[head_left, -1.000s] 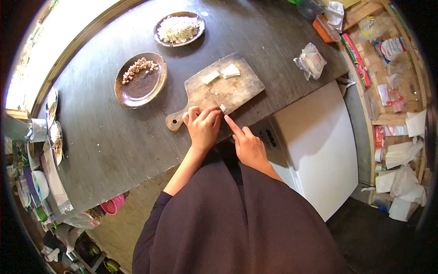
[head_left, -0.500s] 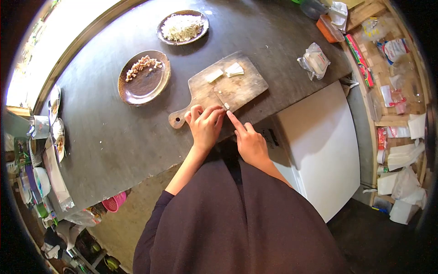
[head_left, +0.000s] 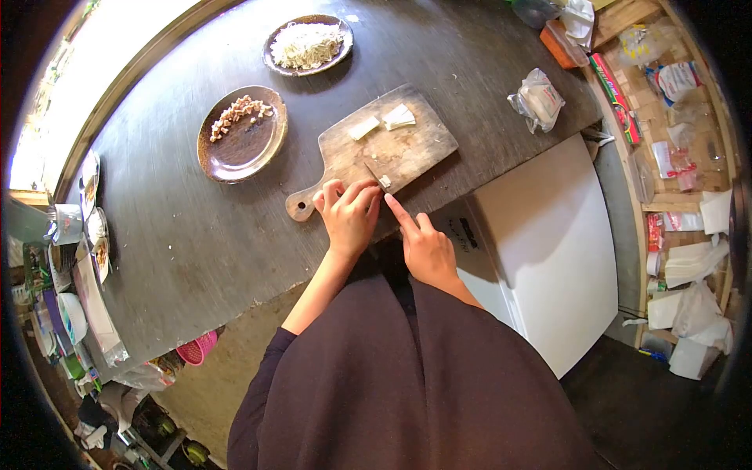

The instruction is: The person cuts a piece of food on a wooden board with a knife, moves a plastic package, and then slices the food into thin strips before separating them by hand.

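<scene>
A wooden cutting board with a handle lies near the counter's front edge. My right hand grips a knife, its index finger stretched along the top. The blade rests low on the board, beside small white cut bits. Just left of the blade, my left hand presses down with bent fingers; whatever lies under the fingertips is hidden. Farther up the board are a pale block piece and a fanned group of pale slices.
A brown plate holds small browned cubes, and another plate carries pale shreds. A plastic-wrapped pack sits right on the dark counter. Below the counter stands a white appliance. Dishes line the left edge.
The view has shifted slightly, moving the plates and board a little left in the picture. Both hands keep nearly the same pose at the board, with the knife still between them.
</scene>
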The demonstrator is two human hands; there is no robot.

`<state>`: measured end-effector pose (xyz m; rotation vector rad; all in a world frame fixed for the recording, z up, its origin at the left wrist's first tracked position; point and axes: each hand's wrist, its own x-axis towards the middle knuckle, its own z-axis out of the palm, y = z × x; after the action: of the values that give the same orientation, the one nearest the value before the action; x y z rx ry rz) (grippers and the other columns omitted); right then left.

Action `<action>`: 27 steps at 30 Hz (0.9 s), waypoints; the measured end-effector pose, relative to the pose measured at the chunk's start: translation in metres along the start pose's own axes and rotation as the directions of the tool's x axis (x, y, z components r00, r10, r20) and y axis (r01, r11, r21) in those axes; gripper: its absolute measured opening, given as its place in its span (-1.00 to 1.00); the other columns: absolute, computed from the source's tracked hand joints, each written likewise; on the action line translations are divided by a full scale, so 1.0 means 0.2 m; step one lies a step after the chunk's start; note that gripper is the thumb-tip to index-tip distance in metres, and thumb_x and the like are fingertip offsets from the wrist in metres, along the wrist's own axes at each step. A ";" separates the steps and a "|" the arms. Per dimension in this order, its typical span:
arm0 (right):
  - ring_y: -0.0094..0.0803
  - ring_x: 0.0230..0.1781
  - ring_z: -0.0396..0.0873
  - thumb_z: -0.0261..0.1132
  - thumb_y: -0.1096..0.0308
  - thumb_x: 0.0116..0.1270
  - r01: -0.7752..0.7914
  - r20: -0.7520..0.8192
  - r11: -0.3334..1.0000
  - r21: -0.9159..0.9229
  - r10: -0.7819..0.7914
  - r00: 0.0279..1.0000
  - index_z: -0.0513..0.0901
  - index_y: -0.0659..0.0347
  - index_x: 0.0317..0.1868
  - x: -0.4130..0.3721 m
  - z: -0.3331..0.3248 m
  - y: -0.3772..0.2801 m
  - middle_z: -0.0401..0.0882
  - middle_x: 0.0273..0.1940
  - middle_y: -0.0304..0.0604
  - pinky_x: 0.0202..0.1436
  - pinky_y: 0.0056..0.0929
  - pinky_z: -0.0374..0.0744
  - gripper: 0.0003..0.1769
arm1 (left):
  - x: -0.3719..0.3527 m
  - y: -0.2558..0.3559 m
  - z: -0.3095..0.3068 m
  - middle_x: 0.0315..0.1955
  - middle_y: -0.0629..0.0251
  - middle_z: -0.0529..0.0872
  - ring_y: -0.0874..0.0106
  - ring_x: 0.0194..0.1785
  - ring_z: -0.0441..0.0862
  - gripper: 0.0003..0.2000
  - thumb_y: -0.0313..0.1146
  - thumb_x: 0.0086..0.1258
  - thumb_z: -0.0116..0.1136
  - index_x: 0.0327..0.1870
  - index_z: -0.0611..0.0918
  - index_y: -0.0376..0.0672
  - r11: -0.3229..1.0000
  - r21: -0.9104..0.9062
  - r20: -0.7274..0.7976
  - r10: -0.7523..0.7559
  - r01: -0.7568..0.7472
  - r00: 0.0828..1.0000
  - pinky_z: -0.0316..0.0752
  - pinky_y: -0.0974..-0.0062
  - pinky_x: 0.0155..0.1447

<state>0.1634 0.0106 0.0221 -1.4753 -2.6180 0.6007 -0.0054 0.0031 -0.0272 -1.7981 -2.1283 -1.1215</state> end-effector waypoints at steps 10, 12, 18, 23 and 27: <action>0.14 -0.41 0.71 0.16 0.38 0.54 0.043 -0.015 0.996 0.081 -0.042 0.999 0.21 -0.42 0.65 0.00 -0.04 0.00 0.54 -0.24 0.09 -0.30 0.08 0.71 -0.24 | 0.00 0.01 -0.01 -0.10 0.76 0.77 0.37 0.00 0.49 -0.86 -0.28 0.18 0.48 -0.26 0.76 0.17 1.000 0.008 -0.031 0.002 -0.002 1.000 0.22 0.26 0.17; 0.14 -0.42 0.71 0.15 0.32 0.58 0.030 0.000 0.997 0.069 -0.030 1.000 0.20 -0.43 0.65 -0.01 -0.04 -0.01 0.53 -0.25 0.09 -0.31 0.09 0.70 -0.27 | 0.00 0.01 -0.01 -0.10 0.76 0.77 0.36 0.02 0.48 -0.86 -0.28 0.18 0.48 -0.26 0.76 0.17 1.000 0.019 -0.031 0.003 -0.003 1.000 0.22 0.25 0.17; 0.13 -0.42 0.71 0.13 0.48 0.47 0.002 0.039 0.999 0.043 -0.003 0.999 0.19 -0.44 0.66 -0.01 -0.04 -0.01 0.53 -0.23 0.09 -0.29 0.08 0.72 -0.16 | 0.00 0.00 -0.01 -0.10 0.76 0.77 0.35 0.05 0.48 -0.86 -0.29 0.18 0.48 -0.26 0.76 0.17 1.000 0.028 -0.018 0.009 -0.008 1.000 0.22 0.24 0.19; 0.13 -0.42 0.71 0.12 0.53 0.41 0.003 0.019 1.000 -0.007 -0.003 1.000 0.19 -0.44 0.66 0.00 -0.01 0.00 0.52 -0.23 0.09 -0.28 0.06 0.73 -0.12 | 0.00 0.00 -0.01 -0.10 0.76 0.77 0.34 0.06 0.48 -0.86 -0.29 0.18 0.47 -0.26 0.76 0.16 1.000 0.017 -0.005 0.002 -0.002 1.000 0.22 0.24 0.19; 0.13 -0.42 0.71 0.14 0.51 0.42 0.044 -0.015 0.999 0.019 -0.044 0.999 0.20 -0.43 0.66 0.03 0.01 0.01 0.52 -0.23 0.08 -0.29 0.06 0.72 -0.12 | -0.01 -0.01 -0.02 -0.09 0.76 0.77 0.35 0.05 0.48 -0.85 -0.30 0.18 0.47 -0.25 0.76 0.16 1.000 0.019 0.004 0.007 -0.007 1.000 0.22 0.25 0.19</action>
<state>0.1610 0.0163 0.0195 -1.4074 -2.6187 0.6075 -0.0083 -0.0009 -0.0263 -1.7998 -2.1257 -1.0934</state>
